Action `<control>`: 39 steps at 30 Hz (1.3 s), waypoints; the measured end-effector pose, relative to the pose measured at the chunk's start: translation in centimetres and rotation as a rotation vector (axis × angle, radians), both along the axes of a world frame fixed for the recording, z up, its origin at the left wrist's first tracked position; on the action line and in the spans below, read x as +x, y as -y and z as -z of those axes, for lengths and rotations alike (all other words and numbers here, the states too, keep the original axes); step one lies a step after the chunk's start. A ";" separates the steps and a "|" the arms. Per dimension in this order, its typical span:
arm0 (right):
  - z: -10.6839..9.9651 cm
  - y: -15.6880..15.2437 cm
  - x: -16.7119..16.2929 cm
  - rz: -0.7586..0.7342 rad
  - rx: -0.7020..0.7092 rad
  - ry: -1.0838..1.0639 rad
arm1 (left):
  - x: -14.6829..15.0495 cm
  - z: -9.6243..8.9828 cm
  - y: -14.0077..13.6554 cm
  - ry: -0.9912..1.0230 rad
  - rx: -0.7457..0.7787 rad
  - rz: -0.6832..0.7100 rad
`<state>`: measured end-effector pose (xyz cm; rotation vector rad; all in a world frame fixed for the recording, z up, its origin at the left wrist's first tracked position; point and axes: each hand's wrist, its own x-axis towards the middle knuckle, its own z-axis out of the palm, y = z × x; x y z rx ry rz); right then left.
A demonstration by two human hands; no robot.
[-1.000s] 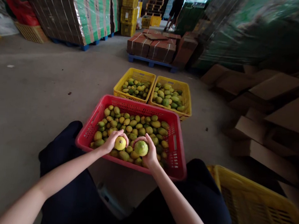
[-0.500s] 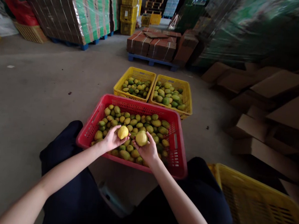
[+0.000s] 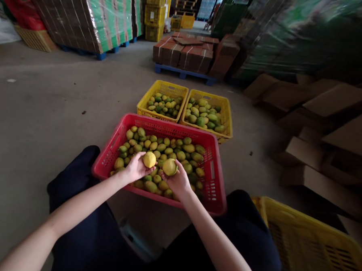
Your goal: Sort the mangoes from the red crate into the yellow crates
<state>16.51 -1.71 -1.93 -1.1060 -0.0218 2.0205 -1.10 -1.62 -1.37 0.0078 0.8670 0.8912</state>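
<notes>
Above the red crate (image 3: 219, 182) my left hand (image 3: 136, 168) is closed around a yellow lemon (image 3: 149, 159). A second, slightly greener lemon (image 3: 169, 167) sits in the fingers of my right hand (image 3: 179, 181), close to the first but apart from it. Below both hands, the crate holds many green and yellow lemons (image 3: 151, 186); my hands and forearms cover some of them. The crate lies in front of my knees.
Two yellow crates (image 3: 183, 115) with green and yellow lemons stand just beyond the red one. Another yellow crate (image 3: 298, 222) is by my right knee. Cardboard boxes (image 3: 324, 189) are heaped at right; flattened cartons (image 3: 185, 55) lie on a blue pallet behind.
The lemon in my right hand has turned slightly between the fingers and shifted a little to the left. My left hand holds its lemon in nearly the same place.
</notes>
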 end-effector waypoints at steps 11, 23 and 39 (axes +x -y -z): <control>0.5 1.6 -0.4 0.189 0.679 0.670 | 1.2 -0.5 1.4 -0.552 0.565 -0.122; 0.7 1.7 0.5 0.126 1.251 1.229 | 0.6 -2.0 2.8 -0.924 1.040 0.089; 0.8 1.7 0.5 0.125 1.257 1.214 | 0.3 -1.6 2.5 -0.965 1.069 0.125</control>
